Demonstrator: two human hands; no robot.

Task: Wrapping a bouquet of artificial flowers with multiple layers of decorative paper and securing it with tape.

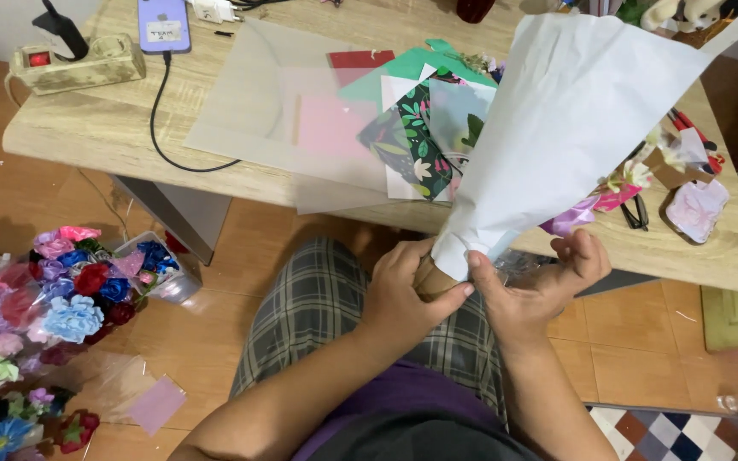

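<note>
Gathering the white paper cone [557,128] at its neck, my left hand [403,294] grips tight while my right hand [540,282] pinches its edge; keep folds snug.

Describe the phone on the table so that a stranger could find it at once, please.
Start at the wooden table and look to its far left part. Beside the beige power strip lies the phone, flat, with a black cable running from it. It is the only lilac, rounded rectangle there.
</note>
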